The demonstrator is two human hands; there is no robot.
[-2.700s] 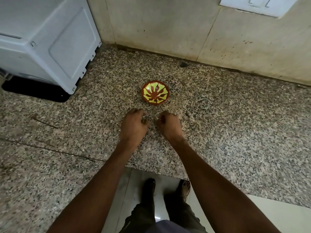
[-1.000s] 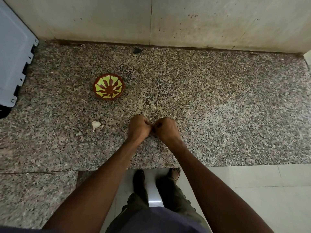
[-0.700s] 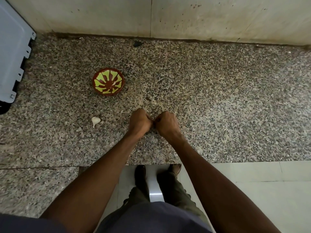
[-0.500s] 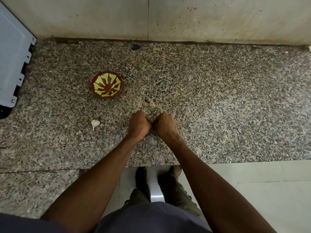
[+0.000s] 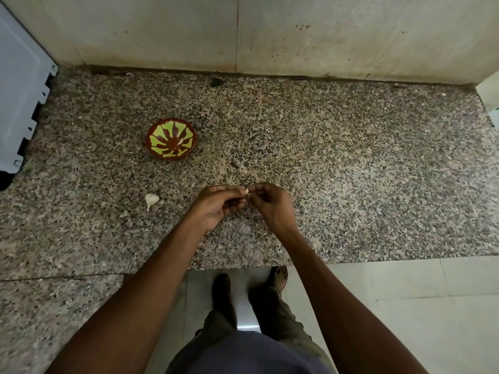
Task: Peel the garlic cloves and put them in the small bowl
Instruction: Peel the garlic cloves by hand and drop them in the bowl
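A small red-brown bowl (image 5: 171,139) with yellow-green leaf shapes stands on the granite counter (image 5: 351,171), with a pale bit lying inside it. An unpeeled white garlic clove (image 5: 151,199) lies loose on the counter, left of my hands. My left hand (image 5: 220,205) is turned palm up and pinches a small pale garlic clove (image 5: 244,190) at its fingertips. My right hand (image 5: 270,205) meets it there, its fingertips pinching the same clove. Both hands hover just above the counter, below and to the right of the bowl.
A white appliance (image 5: 19,103) stands at the left edge of the counter. A tiled wall (image 5: 270,33) runs along the back. The counter's front edge (image 5: 378,259) is near my body, with my feet on the pale floor below.
My hands have turned from knuckles-up fists pressed together to a more opened pose, left palm up, and the clove now shows between the fingertips.
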